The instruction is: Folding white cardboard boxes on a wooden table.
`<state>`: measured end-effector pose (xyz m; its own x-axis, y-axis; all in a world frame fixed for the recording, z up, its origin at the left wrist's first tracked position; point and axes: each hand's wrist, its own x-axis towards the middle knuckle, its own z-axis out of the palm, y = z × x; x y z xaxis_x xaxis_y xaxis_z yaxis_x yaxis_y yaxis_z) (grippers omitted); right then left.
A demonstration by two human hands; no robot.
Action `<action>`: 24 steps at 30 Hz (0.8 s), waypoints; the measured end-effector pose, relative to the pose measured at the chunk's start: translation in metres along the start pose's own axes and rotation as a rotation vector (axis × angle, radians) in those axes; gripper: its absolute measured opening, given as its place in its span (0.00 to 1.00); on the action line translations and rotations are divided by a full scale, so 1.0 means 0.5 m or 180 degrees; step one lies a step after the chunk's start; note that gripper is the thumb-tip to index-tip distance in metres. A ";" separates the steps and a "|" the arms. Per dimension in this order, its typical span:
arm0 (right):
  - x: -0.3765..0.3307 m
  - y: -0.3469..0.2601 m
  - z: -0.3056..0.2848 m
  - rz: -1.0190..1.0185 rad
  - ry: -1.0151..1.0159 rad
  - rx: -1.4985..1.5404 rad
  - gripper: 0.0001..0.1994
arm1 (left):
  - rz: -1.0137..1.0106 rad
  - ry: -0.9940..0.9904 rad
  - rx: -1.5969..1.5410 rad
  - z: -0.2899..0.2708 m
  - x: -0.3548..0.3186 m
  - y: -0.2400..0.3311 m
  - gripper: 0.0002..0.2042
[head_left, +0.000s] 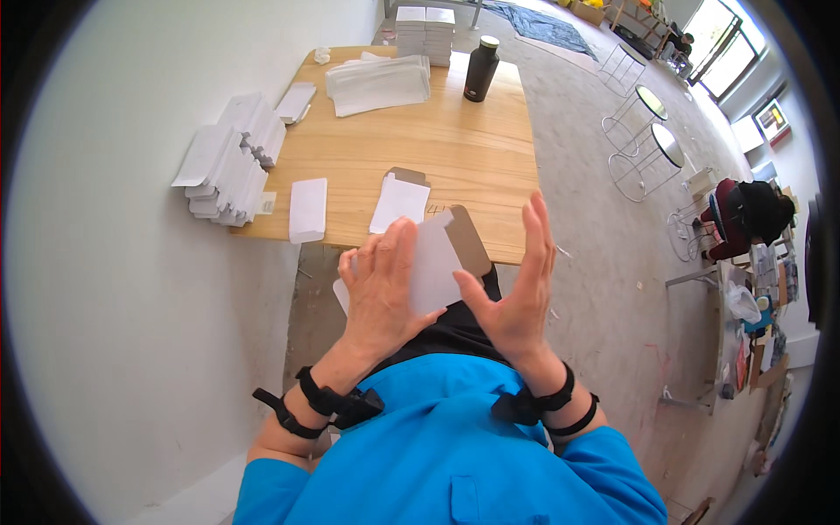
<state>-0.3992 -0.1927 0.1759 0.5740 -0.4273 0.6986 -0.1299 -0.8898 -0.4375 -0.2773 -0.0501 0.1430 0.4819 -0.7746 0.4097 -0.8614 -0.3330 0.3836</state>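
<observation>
From my remote seat I watched the head view, where a white carton [430,262] with a brown-lined flap [470,241] sat at the middle of the frame, tilted between the two hands, in front of the near edge of the wooden table [420,140]. The left hand [376,280] lay over the carton's left part, fingers close together and thumb along its lower edge; I could not tell whether it clenched the piece or only pressed on it. The right hand [516,302] stood open on the other side, fingers raised and clasping nothing, its thumb tip at the carton's right edge; whether it touched, I could not tell.

Just above the hands, a second white carton [398,206] with a brownish flap lay on the table, and left of it I saw a narrow white box [308,210]. A heap of folded white cartons [223,175] filled the table's left edge. Toward the top of the frame I had flat white sheets [378,86], a stack of white boxes [424,37] and a dark bottle [480,70], upright. At the right, a person in dark clothing [744,214] bent beside a cluttered bench.
</observation>
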 end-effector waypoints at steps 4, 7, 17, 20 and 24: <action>0.040 0.035 -0.011 0.0504 -0.1216 0.0463 0.38 | 0.0801 -0.0718 0.0442 -0.023 0.012 -0.006 0.49; 0.037 0.097 0.009 0.1887 -0.2283 0.2026 0.22 | 0.1696 -0.0195 0.1421 0.001 0.018 -0.018 0.44; -0.032 0.071 0.075 0.3127 -0.0335 0.3679 0.07 | -0.0252 0.1163 -0.1683 -0.004 -0.023 -0.040 0.41; -0.028 0.063 0.082 0.3213 -0.0213 0.3704 0.07 | -0.1104 0.0381 -0.4744 0.027 -0.023 -0.064 0.36; -0.021 0.073 0.081 0.3163 -0.0282 0.3687 0.07 | -0.1553 -0.0036 -0.5707 0.007 -0.021 -0.079 0.37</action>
<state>-0.3772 -0.2144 0.1295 0.6892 -0.7084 -0.1521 0.1800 0.3707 -0.9111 -0.2489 -0.0306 0.1206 0.5964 -0.8027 0.0058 0.5174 0.3899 0.7617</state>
